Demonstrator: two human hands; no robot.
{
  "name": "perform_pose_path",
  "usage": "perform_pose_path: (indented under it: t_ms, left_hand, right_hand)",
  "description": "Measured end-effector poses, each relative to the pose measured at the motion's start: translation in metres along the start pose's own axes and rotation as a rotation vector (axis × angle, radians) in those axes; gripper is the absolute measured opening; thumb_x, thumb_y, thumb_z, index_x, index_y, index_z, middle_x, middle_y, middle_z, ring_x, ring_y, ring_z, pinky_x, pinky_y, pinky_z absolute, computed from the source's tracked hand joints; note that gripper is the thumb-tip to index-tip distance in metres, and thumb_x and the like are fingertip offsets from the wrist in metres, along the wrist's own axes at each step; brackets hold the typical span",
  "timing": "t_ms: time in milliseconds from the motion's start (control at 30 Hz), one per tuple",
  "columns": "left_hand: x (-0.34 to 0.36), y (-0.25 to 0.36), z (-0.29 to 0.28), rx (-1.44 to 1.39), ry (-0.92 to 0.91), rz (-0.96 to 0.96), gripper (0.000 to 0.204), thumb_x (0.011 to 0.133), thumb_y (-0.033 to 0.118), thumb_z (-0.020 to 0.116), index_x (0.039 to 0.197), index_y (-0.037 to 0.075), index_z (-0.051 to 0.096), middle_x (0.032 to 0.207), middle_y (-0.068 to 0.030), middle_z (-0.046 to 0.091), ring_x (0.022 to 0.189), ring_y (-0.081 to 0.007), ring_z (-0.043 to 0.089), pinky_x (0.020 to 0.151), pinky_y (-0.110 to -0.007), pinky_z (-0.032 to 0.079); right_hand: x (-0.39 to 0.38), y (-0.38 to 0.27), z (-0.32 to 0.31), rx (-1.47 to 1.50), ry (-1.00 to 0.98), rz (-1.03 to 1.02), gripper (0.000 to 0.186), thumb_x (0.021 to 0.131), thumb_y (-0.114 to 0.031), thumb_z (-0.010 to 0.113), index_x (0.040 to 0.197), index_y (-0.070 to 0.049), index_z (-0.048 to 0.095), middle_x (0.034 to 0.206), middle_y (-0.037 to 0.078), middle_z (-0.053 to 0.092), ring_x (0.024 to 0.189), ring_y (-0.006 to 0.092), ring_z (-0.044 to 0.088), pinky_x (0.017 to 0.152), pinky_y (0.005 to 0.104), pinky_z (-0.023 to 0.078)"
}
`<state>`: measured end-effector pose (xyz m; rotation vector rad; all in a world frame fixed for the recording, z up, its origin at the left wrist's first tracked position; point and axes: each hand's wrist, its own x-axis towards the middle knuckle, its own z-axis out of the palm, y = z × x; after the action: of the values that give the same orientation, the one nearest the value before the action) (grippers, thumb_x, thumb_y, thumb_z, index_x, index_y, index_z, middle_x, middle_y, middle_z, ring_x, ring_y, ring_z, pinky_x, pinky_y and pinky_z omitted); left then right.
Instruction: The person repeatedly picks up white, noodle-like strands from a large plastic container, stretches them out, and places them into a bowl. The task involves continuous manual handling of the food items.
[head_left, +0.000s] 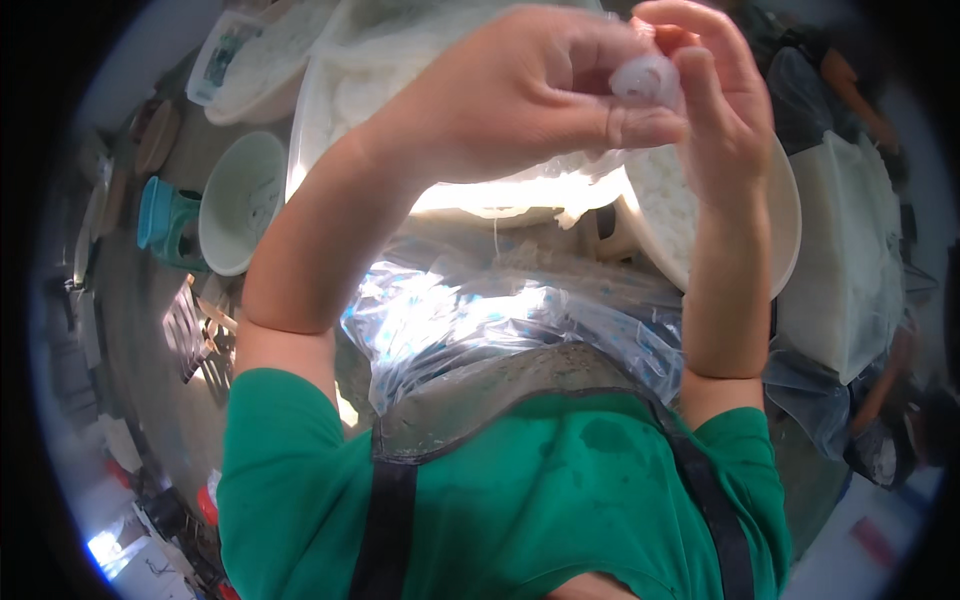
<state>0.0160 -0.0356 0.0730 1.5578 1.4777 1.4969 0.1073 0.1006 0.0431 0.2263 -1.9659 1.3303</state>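
While left hand [540, 95] pinches whitish piece [645, 82], tubs [786, 215] border grey floor [155, 360].

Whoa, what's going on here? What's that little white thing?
Someone in a green shirt is working with bare hands. The left hand pinches a small whitish piece, and the right hand is right beside it, seemingly touching it. I can't tell what the piece is. A round tub of white stuff is near the right arm, and a pale bucket stands at the left.
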Motion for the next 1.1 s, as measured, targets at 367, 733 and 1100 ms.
perform_pose_path:
  t_ms: [367,733,1100]
  left_hand:
    - [-0.020,-0.090,0.022,0.125,0.054,-0.109,0.027,0.091,0.027,0.054,0.095,0.001,0.057,0.072,-0.0053,0.062,0.070,-0.0141,0.061,0.065,-0.030,0.048]
    - [-0.005,-0.085,0.023,-0.970,0.022,-0.555,0.025,0.095,0.026,0.045,0.078,0.008,0.051,0.061,0.0038,0.039,0.051,-0.0066,0.032,0.048,-0.021,0.027]
    - [0.008,-0.084,0.011,0.238,0.441,0.132,0.052,0.090,0.052,0.043,0.094,0.002,0.059,0.088,-0.0099,0.057,0.082,-0.0181,0.056,0.072,-0.032,0.046]
  right_hand:
    - [-0.023,0.006,0.010,-0.450,0.190,0.131,0.017,0.083,-0.012,0.057,0.084,-0.002,0.071,0.089,0.010,0.069,0.096,0.0226,0.061,0.088,0.0319,0.044]
    - [-0.041,0.036,-0.029,0.438,0.207,0.407,0.027,0.090,-0.022,0.055,0.098,0.001,0.066,0.108,0.017,0.063,0.095,0.0254,0.063,0.081,0.0346,0.052]
    - [-0.019,0.014,-0.006,-0.762,-0.042,-0.078,0.003,0.073,-0.008,0.066,0.071,-0.006,0.067,0.115,0.008,0.061,0.082,0.0209,0.058,0.078,0.0309,0.045]
